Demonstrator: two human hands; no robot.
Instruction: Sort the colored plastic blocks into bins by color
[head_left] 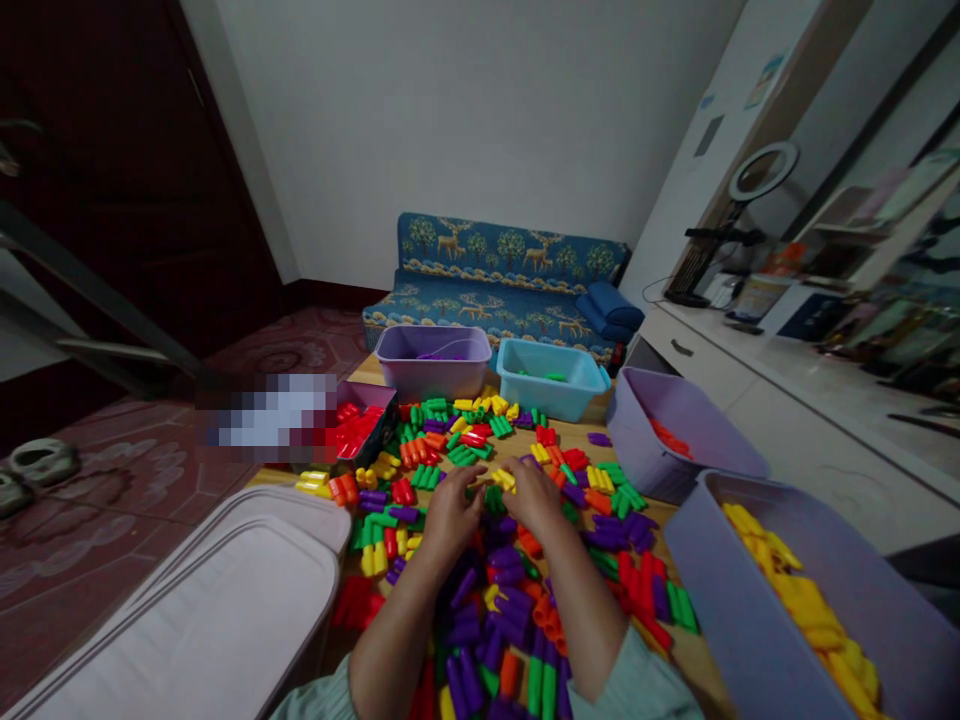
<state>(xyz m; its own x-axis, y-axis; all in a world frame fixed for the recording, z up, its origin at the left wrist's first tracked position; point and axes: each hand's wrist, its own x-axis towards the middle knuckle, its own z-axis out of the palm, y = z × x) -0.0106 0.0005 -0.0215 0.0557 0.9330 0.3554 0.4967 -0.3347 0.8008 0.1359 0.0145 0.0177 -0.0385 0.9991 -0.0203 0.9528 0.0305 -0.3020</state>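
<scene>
Many loose tube-shaped plastic building pieces [507, 610] in purple, green, yellow, red and orange cover the wooden table, some joined in short rows. My left hand [452, 512] is over the middle of the pile, its fingers curved and thumb apart from them, with green pieces beside it. Close by on the right, my right hand [531, 496] has its fingers bent around a yellow building piece [504, 481]. A dark green piece [493, 499] lies between the two hands. The undersides of my fingers are partly hidden.
Around the table stand a purple bin [435, 375], a light blue bin [555, 395], a lavender bin [645, 440] with orange pieces, a larger bin [720, 580] with yellow pieces and a dark box [386, 410] with red ones. Pale lids [225, 620] lie left; a blue sofa [487, 290] stands behind.
</scene>
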